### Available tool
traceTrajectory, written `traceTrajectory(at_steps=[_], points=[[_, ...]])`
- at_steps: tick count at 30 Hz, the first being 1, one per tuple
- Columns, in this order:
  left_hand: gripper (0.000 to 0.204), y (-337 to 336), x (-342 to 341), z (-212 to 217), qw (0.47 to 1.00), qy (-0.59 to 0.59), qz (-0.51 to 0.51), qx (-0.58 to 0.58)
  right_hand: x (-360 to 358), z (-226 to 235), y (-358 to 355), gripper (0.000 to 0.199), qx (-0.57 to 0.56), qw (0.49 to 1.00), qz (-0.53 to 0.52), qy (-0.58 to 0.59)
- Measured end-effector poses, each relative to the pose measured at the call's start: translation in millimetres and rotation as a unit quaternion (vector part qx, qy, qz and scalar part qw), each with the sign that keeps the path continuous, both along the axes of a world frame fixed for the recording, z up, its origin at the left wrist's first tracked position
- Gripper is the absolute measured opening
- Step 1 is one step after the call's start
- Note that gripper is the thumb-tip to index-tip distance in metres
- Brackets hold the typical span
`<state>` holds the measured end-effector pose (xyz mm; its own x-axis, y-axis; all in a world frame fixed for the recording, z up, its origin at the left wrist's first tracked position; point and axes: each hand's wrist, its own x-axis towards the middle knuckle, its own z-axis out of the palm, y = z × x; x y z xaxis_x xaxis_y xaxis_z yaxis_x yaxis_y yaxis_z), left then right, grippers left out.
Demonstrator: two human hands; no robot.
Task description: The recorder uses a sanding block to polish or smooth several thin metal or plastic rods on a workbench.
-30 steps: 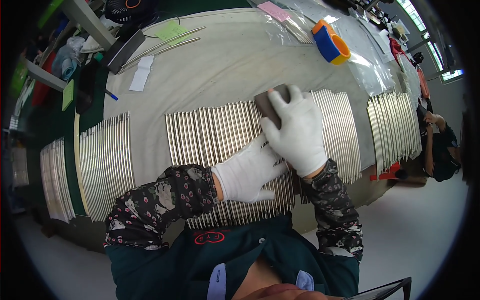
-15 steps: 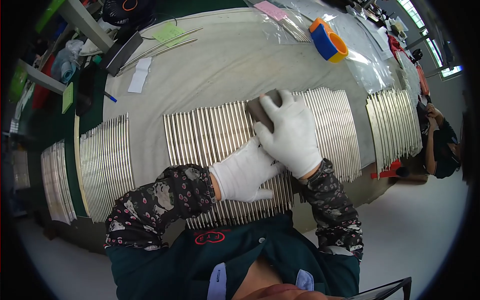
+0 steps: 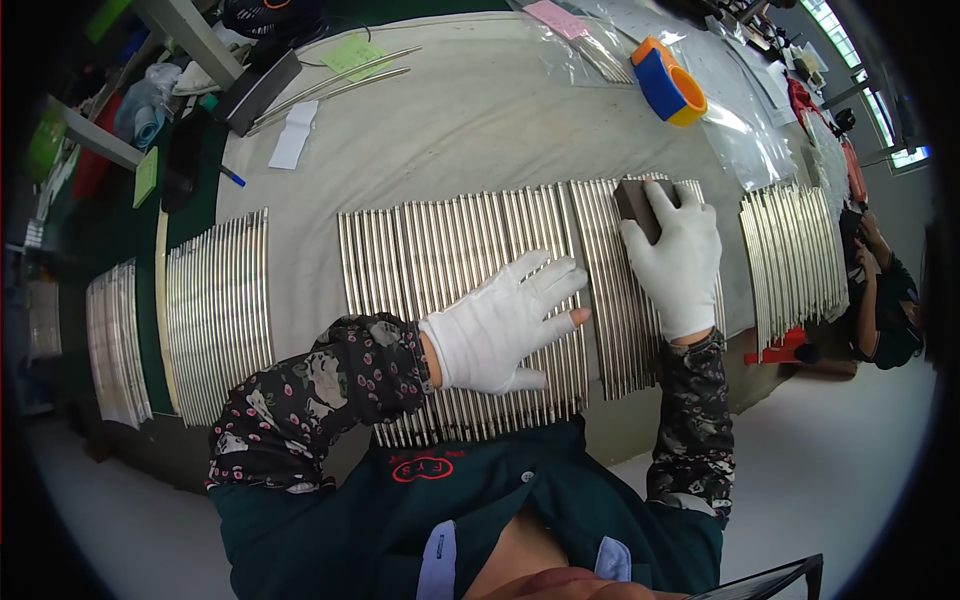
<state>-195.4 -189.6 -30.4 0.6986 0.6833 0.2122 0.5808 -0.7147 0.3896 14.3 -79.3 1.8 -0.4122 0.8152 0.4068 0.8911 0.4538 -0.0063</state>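
Grip first: your right hand (image 3: 678,262) is curled over a dark block (image 3: 633,207), fingers pressing it down on the far end of the metal rods (image 3: 450,300). Your left hand (image 3: 500,325) lies flat with fingers spread, pinning the same batch nearer your body. Those rods run long-axis away from you, laid side by side on the table (image 3: 480,130), so the block sits across them and your right hand is the nearer one. Further out there's a blue-and-orange tape roll (image 3: 670,82), clear plastic bags (image 3: 745,125), a pink slip (image 3: 556,17), a green note (image 3: 356,55) and a white paper strip (image 3: 293,136).
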Motion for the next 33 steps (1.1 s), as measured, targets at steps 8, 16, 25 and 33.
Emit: traceTrajectory(at_steps=[8, 16, 25, 33], points=[[0.086, -14, 8, 4, 0.997, 0.039, -0.046, -0.048, -51, 15, -46, 0.051, -0.056, 0.96, 0.274, 0.002], [0.084, -23, 11, 6, 0.997, -0.015, -0.046, -0.053, -51, 37, -59, 0.042, -0.103, 0.969, 0.226, -0.019], [0.082, -24, 5, 9, 0.998, 0.034, -0.029, -0.046, -50, 23, -54, 0.05, -0.039, 0.988, 0.146, 0.034], [0.041, 4, -34, 17, 0.978, -0.108, 0.161, 0.081, 5, 24, -102, 0.065, -0.056, 0.994, 0.073, 0.061]])
